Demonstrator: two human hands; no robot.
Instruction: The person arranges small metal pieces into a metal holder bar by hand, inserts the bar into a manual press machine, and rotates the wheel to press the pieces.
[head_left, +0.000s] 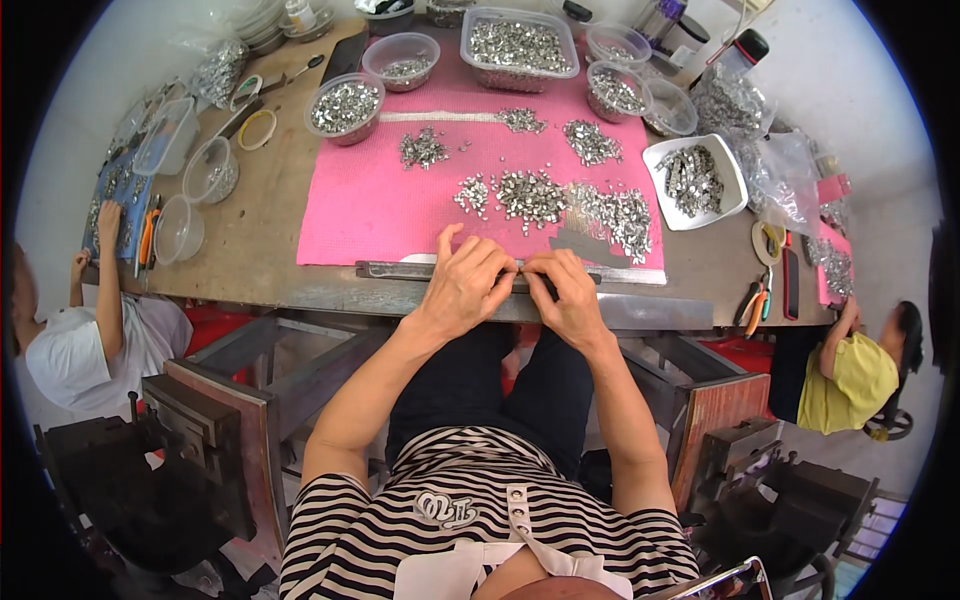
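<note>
My left hand [463, 282] and my right hand [567, 292] meet at the front edge of the table, over a long dark grooved bar [388, 270]. The fingers of both are pinched together near the bar, almost touching each other; whatever lies between the fingertips is too small or hidden to make out. Just beyond them, a pink mat [335, 215] carries a heap of small shiny metal pieces [531, 197]. To its right spreads a wider pile of metal pieces [622, 218]. A flat grey strip [590, 247] lies close to my right hand.
Bowls of metal pieces [345, 105] and a rectangular tub [519, 48] stand at the back. A white square dish [697, 182] sits at right, pliers [757, 305] nearer. Tape rolls [257, 130] lie at left. Co-workers sit at far left [95, 350] and far right [850, 380].
</note>
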